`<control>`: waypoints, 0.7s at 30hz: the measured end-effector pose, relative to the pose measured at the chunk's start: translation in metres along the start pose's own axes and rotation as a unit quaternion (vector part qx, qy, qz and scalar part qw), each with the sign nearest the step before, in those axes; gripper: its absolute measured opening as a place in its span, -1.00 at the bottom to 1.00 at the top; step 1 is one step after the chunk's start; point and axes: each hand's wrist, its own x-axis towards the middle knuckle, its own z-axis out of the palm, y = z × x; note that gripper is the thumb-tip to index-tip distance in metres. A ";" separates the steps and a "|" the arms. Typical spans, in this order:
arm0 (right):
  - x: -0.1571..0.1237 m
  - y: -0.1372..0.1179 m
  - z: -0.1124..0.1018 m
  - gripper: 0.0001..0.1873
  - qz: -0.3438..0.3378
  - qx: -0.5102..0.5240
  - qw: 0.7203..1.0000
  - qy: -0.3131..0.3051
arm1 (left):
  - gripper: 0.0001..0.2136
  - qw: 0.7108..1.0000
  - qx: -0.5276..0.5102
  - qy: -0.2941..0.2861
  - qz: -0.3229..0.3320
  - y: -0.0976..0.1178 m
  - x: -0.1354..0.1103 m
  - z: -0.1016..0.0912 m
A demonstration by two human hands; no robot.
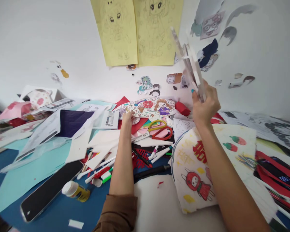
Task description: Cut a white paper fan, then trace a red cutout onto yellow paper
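The tabletop [50, 199] is crowded with paper offcuts, which suggests the work is well under way. On the near right lies a large drawing sheet [207, 167], already coloured with a red figure and strawberries. At the far middle lies a coloured cut-out [149, 108] that looks finished in pen. The white pieces [192, 64], blurred, are raised in front of the wall at the far right and appear plain and not yet decorated or fixed to anything. The right hand [205, 108] is closed around their lower end. The left hand [128, 117] reaches far to the near edge of the cut-out; whether it grips I cannot tell. Scissors [159, 129] lie just right of that hand, and a glue bottle [76, 190] lies on its side at the near left.
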 end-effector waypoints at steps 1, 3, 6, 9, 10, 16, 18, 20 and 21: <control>0.000 0.000 0.000 -0.54 0.002 -0.001 1.000 0.007 | -0.75 1.000 -0.008 -0.008 -0.001 0.001 -0.003 0.004; 0.000 0.001 0.001 -0.55 -0.005 0.000 1.000 0.020 | -0.81 1.000 -0.017 -0.024 0.006 0.005 -0.010 0.014; 0.001 0.002 0.001 -0.55 -0.029 0.009 0.999 0.038 | -0.81 0.997 -0.047 0.003 0.061 0.020 -0.021 0.021; 0.000 -0.002 0.001 -0.54 -0.039 0.012 0.997 0.066 | -0.77 0.974 -0.110 0.137 0.141 0.048 -0.030 0.003; -0.002 -0.005 0.002 -0.53 -0.047 0.012 0.997 0.060 | -0.77 0.957 -0.140 0.194 0.166 0.060 -0.034 -0.009; -0.045 -0.029 0.032 -0.37 -0.135 0.005 0.928 -0.348 | -0.89 0.849 -0.307 0.344 0.259 0.119 -0.063 -0.062; -0.063 -0.030 0.048 -0.41 -0.148 0.019 0.889 -0.433 | -0.88 0.839 -0.334 0.331 0.272 0.126 -0.070 -0.062; -0.074 -0.025 0.061 -0.45 -0.148 0.038 0.864 -0.479 | -0.87 0.838 -0.351 0.314 0.276 0.129 -0.074 -0.058; -0.077 -0.022 0.065 -0.45 -0.144 0.052 0.855 -0.495 | -0.86 0.839 -0.357 0.304 0.276 0.129 -0.075 -0.056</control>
